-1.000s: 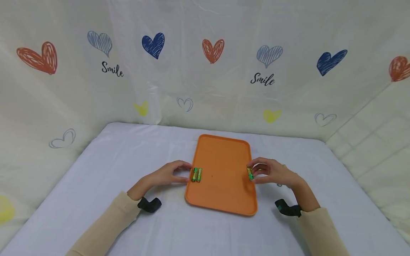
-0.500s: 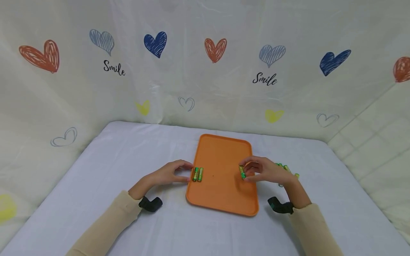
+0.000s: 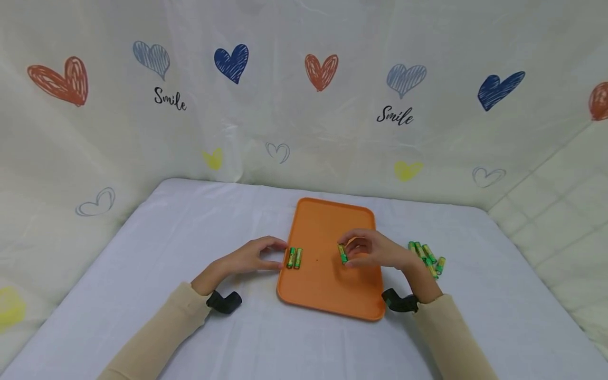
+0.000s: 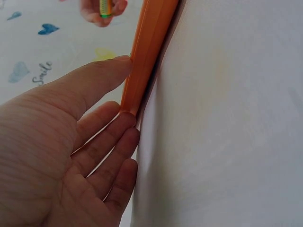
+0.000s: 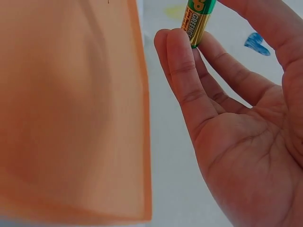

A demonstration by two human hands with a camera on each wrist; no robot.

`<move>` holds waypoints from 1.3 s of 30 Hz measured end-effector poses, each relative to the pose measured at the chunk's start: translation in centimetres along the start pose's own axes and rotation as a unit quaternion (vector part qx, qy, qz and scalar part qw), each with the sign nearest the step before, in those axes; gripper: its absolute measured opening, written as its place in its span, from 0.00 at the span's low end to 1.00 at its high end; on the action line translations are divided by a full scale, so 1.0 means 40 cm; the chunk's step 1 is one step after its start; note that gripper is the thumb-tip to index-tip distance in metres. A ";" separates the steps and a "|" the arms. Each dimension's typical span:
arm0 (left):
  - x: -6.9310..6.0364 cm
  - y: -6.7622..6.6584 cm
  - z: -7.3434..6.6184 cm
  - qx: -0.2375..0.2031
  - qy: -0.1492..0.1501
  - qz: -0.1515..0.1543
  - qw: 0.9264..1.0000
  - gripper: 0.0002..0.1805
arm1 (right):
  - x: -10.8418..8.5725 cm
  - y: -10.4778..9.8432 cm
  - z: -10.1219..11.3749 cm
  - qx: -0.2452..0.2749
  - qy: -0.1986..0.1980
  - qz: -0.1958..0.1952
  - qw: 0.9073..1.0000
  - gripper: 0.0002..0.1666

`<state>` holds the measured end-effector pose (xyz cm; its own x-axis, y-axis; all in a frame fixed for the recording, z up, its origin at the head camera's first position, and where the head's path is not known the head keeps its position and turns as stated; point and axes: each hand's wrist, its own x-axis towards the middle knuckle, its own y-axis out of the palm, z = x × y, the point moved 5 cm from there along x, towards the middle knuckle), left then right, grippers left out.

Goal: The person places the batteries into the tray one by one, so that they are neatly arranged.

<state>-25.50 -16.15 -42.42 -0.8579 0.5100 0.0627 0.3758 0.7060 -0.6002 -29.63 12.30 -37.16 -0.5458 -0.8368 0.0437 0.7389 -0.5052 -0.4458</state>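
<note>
Over the orange tray (image 3: 328, 295), my right hand (image 3: 375, 250) pinches a green and gold battery (image 3: 342, 254) between thumb and fingers. The right wrist view shows that battery (image 5: 197, 21) in the fingers of the hand (image 5: 246, 137), above the tray surface. Two more batteries, one (image 3: 291, 258) beside the other (image 3: 297, 258), lie side by side near the tray's left edge. My left hand (image 3: 249, 257) touches that edge, thumb and fingers spread; in the left wrist view its fingertips meet the tray's rim (image 4: 142, 56).
Several loose batteries (image 3: 428, 253) lie in a group on the white tablecloth (image 3: 480, 274), right of the tray. Behind the table hangs a pale sheet (image 3: 342, 126) printed with hearts and lettering.
My right hand has moved left from the tray's right edge toward its middle, carrying the battery. The loose batteries on the right have come into view. My left hand has stayed put.
</note>
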 end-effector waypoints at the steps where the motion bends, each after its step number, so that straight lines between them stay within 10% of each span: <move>1: 0.000 0.000 0.000 0.000 -0.002 0.000 1.000 0.29 | 0.006 0.004 -0.002 0.002 0.001 0.001 1.000 0.28; 39: 0.005 0.000 -0.003 0.002 -0.001 0.003 1.000 0.28 | 0.139 0.125 -0.029 -0.009 0.044 -0.002 0.999 0.28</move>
<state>-25.63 -15.97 -42.30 -0.8561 0.5136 0.0576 0.3800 0.7010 -0.6035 -29.44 5.39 -40.20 -0.5825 -0.8122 -0.0323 0.7292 -0.5046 -0.4622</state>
